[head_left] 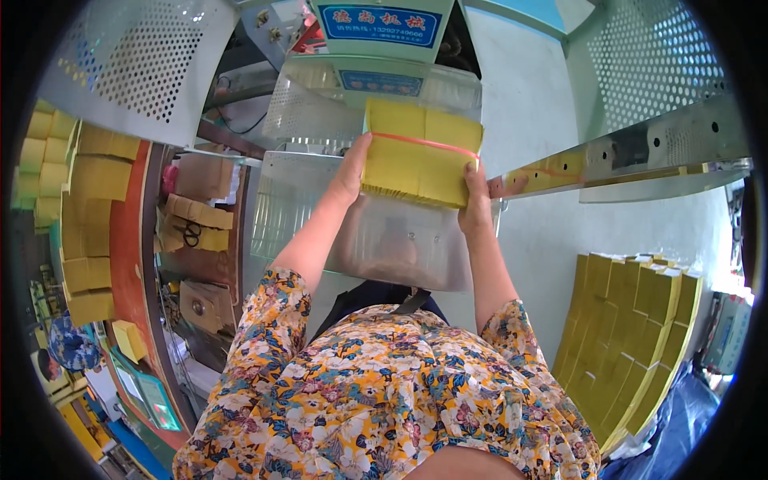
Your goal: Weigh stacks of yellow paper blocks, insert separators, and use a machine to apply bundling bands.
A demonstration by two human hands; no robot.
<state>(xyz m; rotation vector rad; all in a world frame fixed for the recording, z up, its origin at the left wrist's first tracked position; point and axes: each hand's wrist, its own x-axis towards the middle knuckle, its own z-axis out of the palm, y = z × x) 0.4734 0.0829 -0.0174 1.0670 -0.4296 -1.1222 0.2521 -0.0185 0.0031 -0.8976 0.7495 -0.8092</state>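
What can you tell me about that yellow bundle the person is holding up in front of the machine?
The yellow bundle is a thick block of thin paper-like sheets, seemingly two stacks side by side, bound by one red band across its top. It is held level over a shiny metal tray before the machine. The left hand grips its left end and the right hand its right end. The near edge shows the layered sheets.

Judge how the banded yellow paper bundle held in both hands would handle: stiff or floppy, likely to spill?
The yellow paper bundle probably handles as one firm block: a red band crosses it, and the left hand and right hand press its sides. Being thick, it is likely hefty. Unbanded, sheets might fan.
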